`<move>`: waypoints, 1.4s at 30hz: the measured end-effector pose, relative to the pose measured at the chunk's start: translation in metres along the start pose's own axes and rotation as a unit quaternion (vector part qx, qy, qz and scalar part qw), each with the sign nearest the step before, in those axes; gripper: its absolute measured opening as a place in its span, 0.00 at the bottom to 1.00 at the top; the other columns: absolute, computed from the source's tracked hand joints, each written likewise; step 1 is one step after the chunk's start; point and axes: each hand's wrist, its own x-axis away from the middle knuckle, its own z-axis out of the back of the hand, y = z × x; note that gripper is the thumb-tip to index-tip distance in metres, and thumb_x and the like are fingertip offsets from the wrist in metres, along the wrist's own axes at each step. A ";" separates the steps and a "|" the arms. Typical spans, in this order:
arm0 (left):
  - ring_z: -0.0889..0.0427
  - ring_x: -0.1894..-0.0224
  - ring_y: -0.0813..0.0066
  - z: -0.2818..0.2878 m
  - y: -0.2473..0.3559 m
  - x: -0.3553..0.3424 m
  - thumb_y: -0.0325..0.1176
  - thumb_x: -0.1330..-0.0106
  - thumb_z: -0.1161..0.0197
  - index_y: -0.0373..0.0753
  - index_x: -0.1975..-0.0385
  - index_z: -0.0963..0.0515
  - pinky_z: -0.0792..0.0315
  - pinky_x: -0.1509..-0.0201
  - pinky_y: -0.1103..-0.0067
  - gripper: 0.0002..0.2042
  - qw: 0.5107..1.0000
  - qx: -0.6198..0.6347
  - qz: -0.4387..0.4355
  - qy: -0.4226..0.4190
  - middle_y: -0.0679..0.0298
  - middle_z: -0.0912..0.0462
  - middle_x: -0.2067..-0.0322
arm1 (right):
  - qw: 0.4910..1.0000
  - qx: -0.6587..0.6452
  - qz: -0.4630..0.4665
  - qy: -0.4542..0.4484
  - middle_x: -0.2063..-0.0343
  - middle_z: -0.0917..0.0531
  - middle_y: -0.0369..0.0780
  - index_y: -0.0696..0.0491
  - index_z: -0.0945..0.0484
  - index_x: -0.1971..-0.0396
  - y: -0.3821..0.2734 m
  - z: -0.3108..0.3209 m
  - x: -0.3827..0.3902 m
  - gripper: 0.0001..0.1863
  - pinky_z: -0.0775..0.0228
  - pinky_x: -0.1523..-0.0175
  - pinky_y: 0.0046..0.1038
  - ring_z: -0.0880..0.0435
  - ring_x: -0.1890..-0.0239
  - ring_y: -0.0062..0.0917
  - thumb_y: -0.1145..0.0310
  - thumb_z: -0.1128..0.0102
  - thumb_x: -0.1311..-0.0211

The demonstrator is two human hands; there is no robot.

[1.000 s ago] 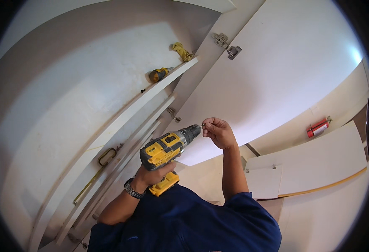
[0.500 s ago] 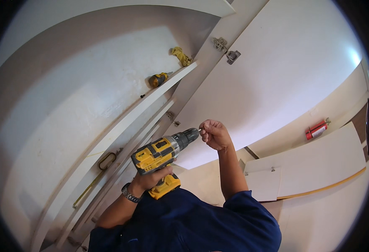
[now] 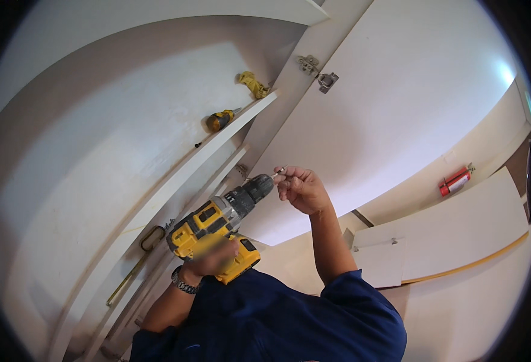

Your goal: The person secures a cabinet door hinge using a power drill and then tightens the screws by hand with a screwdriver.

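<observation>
My left hand (image 3: 208, 260) is closed round the grip of a yellow and black cordless drill (image 3: 202, 228), its chuck pointing up and to the right. A thin bit (image 3: 278, 172) sticks out of the chuck. At that bit my right hand (image 3: 304, 192) is closed, thumb and index finger against it and the other fingers curled. Behind the hands stands a white cabinet door (image 3: 392, 108), swung open on metal hinges (image 3: 327, 82).
On a white shelf (image 3: 175, 175) lie a yellow-handled screwdriver (image 3: 219, 120), a crumpled yellow cloth or glove (image 3: 254, 85) and a small dark piece (image 3: 198, 145). Below is a long yellow tool with a loop handle (image 3: 152, 238). A red fire extinguisher (image 3: 455, 181) and white panel (image 3: 452, 235) are at right.
The drill has shifted slightly left, its chuck now lower. My right hand has moved a little left with it, its fingers loosened somewhat, and more of the bit shows.
</observation>
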 end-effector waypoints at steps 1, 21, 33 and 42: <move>0.20 0.71 0.79 0.002 -0.001 -0.001 0.31 0.34 0.38 0.37 0.70 0.21 0.26 0.64 0.81 0.05 1.000 -0.001 0.001 -0.001 0.67 0.20 0.75 | 1.000 0.013 -0.001 0.010 0.60 0.17 0.45 0.63 0.27 0.49 -0.004 0.004 -0.001 0.20 0.24 0.63 0.24 0.17 0.68 0.25 0.66 0.40 0.35; 0.23 0.71 0.78 0.006 0.006 -0.006 0.28 0.33 0.42 0.30 0.47 0.30 0.24 0.61 0.78 0.16 0.996 -0.028 -0.066 -0.045 0.64 0.22 0.72 | 0.144 0.932 0.325 0.068 0.64 0.15 0.39 0.52 0.16 0.67 -0.246 -0.048 -0.150 0.16 0.39 0.38 0.36 0.20 0.52 0.32 0.54 0.35 0.44; 0.20 0.66 0.79 -0.004 0.014 -0.021 0.31 0.36 0.36 0.37 0.58 0.20 0.25 0.64 0.80 0.10 0.987 -0.100 -0.129 0.009 0.67 0.18 0.67 | 0.067 0.955 0.260 0.128 0.78 0.15 0.38 0.50 0.17 0.84 -0.279 -0.047 -0.179 0.34 0.35 0.49 0.30 0.17 0.68 0.28 0.38 0.56 0.35; 0.18 0.62 0.75 -0.018 0.024 -0.069 0.28 0.36 0.36 0.37 0.56 0.19 0.23 0.60 0.77 0.10 0.925 -0.334 -0.179 -0.020 0.63 0.17 0.64 | 0.040 0.949 0.268 0.161 0.85 0.18 0.39 0.49 0.17 0.84 -0.279 -0.040 -0.196 0.32 0.32 0.53 0.28 0.18 0.78 0.29 0.38 0.55 0.36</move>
